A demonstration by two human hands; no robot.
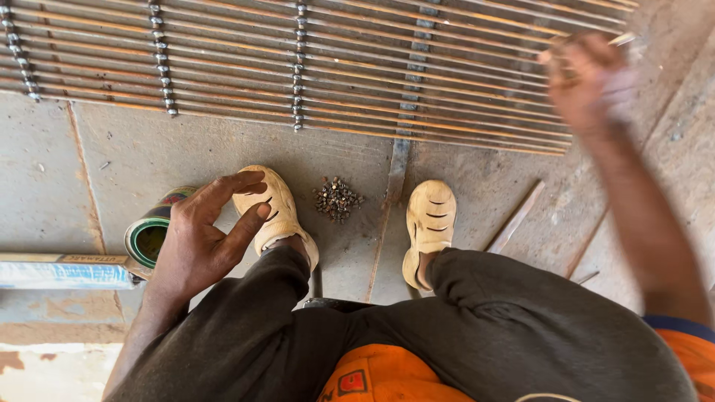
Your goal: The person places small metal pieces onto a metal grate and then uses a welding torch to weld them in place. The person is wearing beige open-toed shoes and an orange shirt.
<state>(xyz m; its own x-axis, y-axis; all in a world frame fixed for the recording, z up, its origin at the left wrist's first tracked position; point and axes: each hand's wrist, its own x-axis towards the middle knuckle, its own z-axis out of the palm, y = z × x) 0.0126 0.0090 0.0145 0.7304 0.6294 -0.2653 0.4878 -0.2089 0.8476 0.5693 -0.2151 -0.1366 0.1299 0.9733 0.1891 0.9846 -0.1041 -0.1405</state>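
Observation:
My left hand (205,231) hovers over my left tan shoe (274,212), with thumb and fingers spread and nothing clearly in it. A small pile of dark nails (337,198) lies on the floor between the left shoe and my right tan shoe (428,227). My right hand (588,78) is raised at the upper right over the near edge of a mat of thin wooden slats (298,59). It is motion-blurred and its fingers look curled. A thin pale tip shows beside it, and I cannot tell whether the hand holds it.
A tin can (153,234) lies on its side left of my left hand, next to a long flat box (67,272). Loose wooden strips (518,216) lie on the concrete floor at the right. Dark bindings cross the mat.

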